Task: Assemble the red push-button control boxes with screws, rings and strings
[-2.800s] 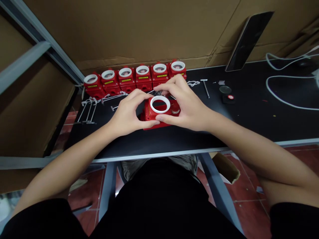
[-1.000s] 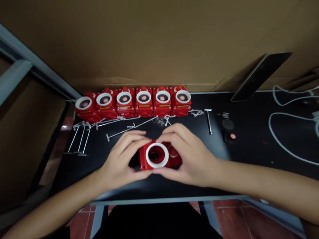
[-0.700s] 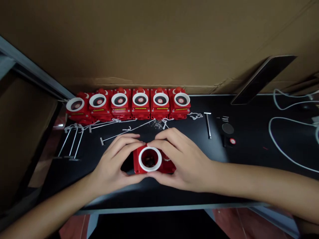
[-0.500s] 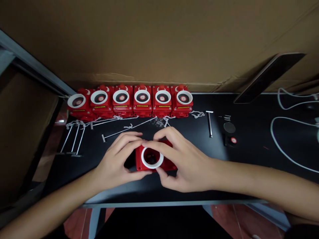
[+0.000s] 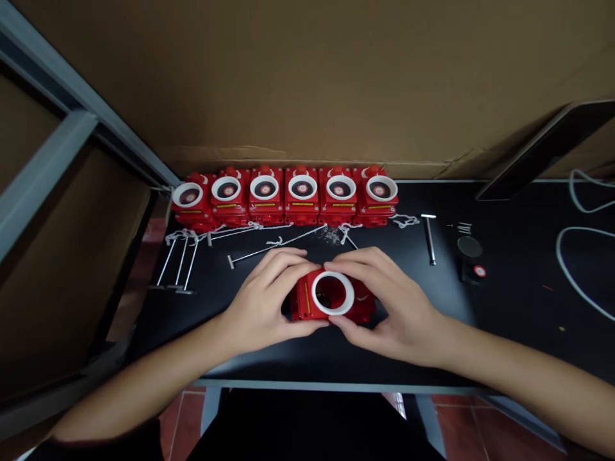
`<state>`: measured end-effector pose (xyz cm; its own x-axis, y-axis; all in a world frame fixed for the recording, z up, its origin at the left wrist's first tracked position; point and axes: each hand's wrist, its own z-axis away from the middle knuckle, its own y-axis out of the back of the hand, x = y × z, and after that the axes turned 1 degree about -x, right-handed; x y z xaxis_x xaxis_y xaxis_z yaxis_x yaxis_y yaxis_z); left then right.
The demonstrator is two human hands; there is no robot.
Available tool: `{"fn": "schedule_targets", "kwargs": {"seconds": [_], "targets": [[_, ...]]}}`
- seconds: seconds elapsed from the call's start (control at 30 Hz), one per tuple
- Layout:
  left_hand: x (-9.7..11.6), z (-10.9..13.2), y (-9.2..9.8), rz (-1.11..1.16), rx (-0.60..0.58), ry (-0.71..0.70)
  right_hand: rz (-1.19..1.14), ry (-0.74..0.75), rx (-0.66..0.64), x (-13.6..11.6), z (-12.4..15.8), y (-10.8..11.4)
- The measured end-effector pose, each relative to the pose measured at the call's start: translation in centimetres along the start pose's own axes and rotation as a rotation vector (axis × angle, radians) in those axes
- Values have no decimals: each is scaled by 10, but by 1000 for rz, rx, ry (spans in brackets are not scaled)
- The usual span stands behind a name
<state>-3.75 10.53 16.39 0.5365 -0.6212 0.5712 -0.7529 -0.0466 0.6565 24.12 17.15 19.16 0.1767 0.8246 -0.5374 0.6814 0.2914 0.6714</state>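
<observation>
Between my hands on the black table lies a red alarm box (image 5: pixel 303 296) with a white ring (image 5: pixel 350 296) round its opening, which faces up. No black disc covers this opening, and dark parts show inside. A yellow label strip lies along the ring's left side. My left hand (image 5: pixel 264 301) grips the box's left end, thumb at the near edge and fingers at the far edge. My right hand (image 5: pixel 403 310) is curved round the ring's right side, fingertips at its far rim and thumb at its near rim. The fingers partly hide the box.
Several similar red boxes (image 5: pixel 302 208) with black discs stand in a row against the cardboard wall (image 5: pixel 307 83). Small metal hammers (image 5: pixel 430 240) on white cords lie before them. To the right are a clear round disc (image 5: pixel 469 246), a black part (image 5: pixel 473 272), small screws (image 5: pixel 464 227) and a white cable (image 5: pixel 569 275).
The view has swung left, so everything sits further right. The red box has turned in my hands, its yellow label now showing at the left. My right fingers have shifted to the ring's right side.
</observation>
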Motion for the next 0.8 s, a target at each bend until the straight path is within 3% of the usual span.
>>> {"fn": "schedule_targets", "kwargs": {"seconds": [0.17, 0.3, 0.4, 0.5, 0.6, 0.7, 0.8], "targets": [[0, -1, -2, 10, -18, -2, -26, 30, -1, -3, -4, -1], [0, -2, 5, -19, -21, 8, 25, 3, 9, -1, -1, 30], [-2, -3, 8, -23, -11, 17, 255, -131, 82, 33, 4, 76], [-3, -3, 9, -34, 17, 6, 379, -563, 237, 85, 4, 112], [-3, -4, 9, -49, 43, -17, 457, -931, 331, 129, 0, 121], [-3, -6, 7, -56, 28, -43, 495, -987, 300, 154, 1, 115], [-6, -9, 3, -42, 28, -40, 542, -919, 237, 170, 7, 108]]}}
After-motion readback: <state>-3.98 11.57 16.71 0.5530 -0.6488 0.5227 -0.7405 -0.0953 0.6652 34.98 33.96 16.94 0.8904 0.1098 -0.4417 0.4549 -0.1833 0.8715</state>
